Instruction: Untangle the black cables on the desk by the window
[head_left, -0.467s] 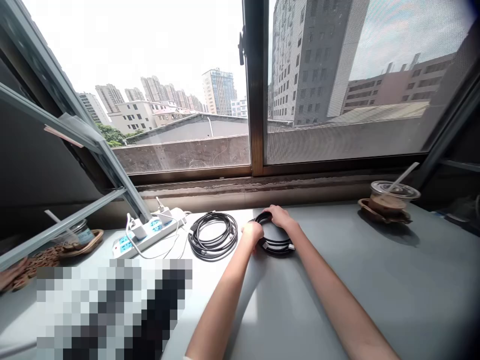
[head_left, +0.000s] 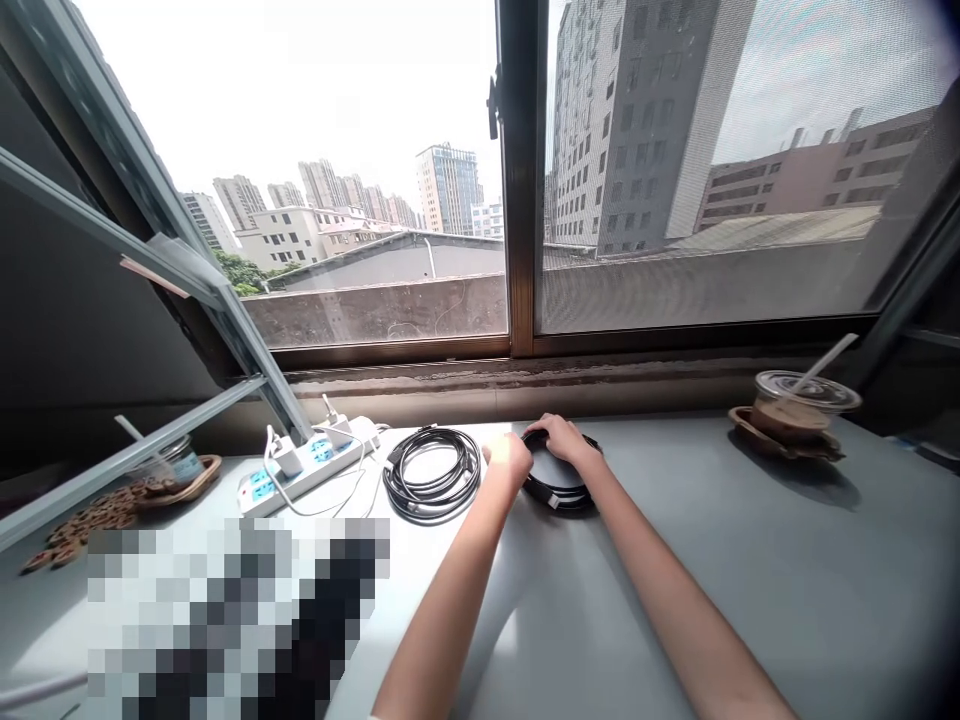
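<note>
Both hands stay on the small black coiled cable (head_left: 559, 490) at the far middle of the grey table (head_left: 750, 580). The left hand (head_left: 508, 462) and right hand (head_left: 561, 438) now grip its rim closer together, so the coiling seems nearly finished.

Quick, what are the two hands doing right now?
Left hand: curled on the left edge of the small black cable coil, gripping it.
Right hand: resting on the coil's far rim, fingers bent over it.

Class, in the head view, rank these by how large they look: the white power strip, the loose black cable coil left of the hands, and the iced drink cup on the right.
1. white power strip
2. loose black cable coil, only slightly smaller, so nearly level
3. iced drink cup
</note>
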